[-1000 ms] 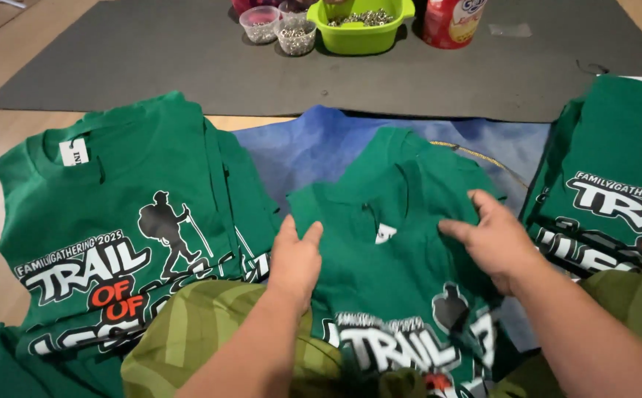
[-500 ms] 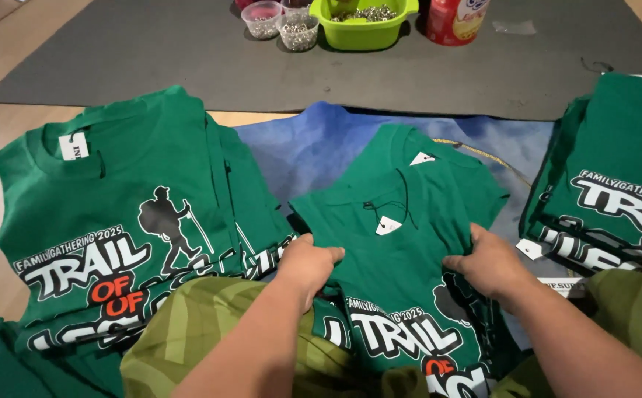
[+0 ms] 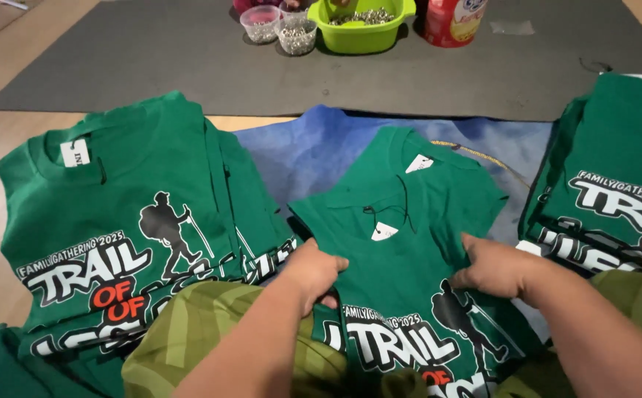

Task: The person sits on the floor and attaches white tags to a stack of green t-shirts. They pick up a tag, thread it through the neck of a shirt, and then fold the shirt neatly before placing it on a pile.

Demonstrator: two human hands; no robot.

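Grey mat (image 3: 151, 66) spread across the floor at the top. Stack of green shirts (image 3: 114, 221) piled at left, another stack (image 3: 616, 169) at right. Green printed T-shirt (image 3: 409, 243) laid flat on blue cloth (image 3: 313, 147), centre. Left hand (image 3: 313, 273) curled, pinching its edge; right hand (image 3: 494, 267) gripping the other side. Green tub (image 3: 365, 22) beyond.

Matt green cloth shirt (image 3: 417, 243) under both hands, its print smooth and slightly glossy. Beyond the hands, a matt felt-like grey mat (image 3: 151, 59), glossy plastic tub (image 3: 361, 29), clear plastic cups (image 3: 295, 33).
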